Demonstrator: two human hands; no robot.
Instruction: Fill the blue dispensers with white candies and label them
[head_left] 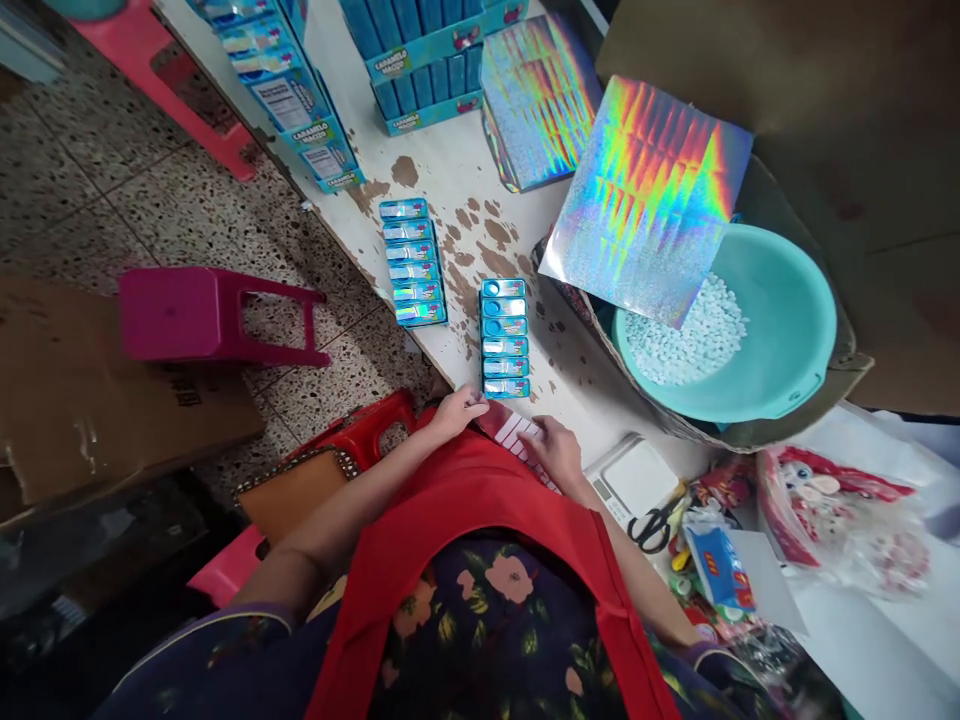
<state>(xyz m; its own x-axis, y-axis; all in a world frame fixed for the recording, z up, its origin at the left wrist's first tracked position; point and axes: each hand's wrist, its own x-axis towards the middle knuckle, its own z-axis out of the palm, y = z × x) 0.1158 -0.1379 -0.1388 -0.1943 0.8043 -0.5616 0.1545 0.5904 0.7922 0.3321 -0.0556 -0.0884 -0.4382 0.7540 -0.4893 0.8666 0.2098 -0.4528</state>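
My left hand (459,412) is at the table's front edge, thumb and finger pinched together; what lies between them is too small to make out. Just beyond it stands a row of small blue tins (505,345), some with a round mark showing and the nearer ones with shiny strips on top. My right hand (556,447) has its fingers curled over a sheet of labels (517,432), with white rectangles on a dark reddish ground, against the red apron. A second row of blue tins (414,270) with shiny tops sits farther left.
Stacked candy display boxes (427,80) and more boxes (300,110) stand at the back. Holographic sheets (652,190) lean over a turquoise tub (795,330) of white candies (690,335). A scale (637,475), scissors (656,525) and plastic bags (847,520) lie right. A magenta stool (180,315) stands left.
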